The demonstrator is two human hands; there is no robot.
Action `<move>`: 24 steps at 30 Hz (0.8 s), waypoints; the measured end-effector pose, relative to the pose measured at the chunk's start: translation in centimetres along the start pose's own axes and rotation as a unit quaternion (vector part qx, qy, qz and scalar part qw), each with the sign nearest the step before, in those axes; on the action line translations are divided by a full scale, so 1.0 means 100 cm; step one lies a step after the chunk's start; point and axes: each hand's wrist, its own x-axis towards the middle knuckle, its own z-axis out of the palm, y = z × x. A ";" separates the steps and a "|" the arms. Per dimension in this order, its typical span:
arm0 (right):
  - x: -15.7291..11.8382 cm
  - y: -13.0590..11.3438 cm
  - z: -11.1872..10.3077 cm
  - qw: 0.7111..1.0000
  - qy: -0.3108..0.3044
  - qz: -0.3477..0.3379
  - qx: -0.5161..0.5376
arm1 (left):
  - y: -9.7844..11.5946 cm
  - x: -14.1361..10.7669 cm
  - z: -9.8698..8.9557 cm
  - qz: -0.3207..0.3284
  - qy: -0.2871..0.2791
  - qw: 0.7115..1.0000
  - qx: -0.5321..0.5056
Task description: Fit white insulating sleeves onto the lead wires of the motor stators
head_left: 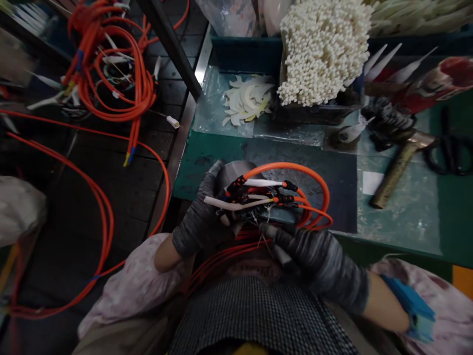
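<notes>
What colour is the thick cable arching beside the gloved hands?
The thick cable is orange, clearest in the head view.

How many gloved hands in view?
2: the left hand at the left of the metal housing, the right hand on the near side of the orange cable loop. No others show.

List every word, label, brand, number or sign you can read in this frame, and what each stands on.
None can be read with certainty.
Pinkish patch above the checked cloth: a few dark letter-like marks, too dim and blurred to read.
Red-and-white container at the right: any print is too blurred to read.
White slip on the table: no writing can be made out.
</notes>
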 end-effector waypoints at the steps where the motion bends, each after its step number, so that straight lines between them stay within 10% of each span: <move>1: 0.000 -0.003 0.001 0.997 0.001 -0.020 -0.074 | 0.001 0.000 0.001 0.000 0.005 1.000 0.005; 8: -0.002 -0.021 0.010 0.941 -0.007 -0.075 -0.330 | 0.004 0.000 0.003 0.012 0.027 0.999 0.031; 24: 0.003 -0.023 0.009 0.956 -0.010 -0.067 -0.286 | 0.011 -0.010 0.015 -0.026 0.082 0.996 -0.002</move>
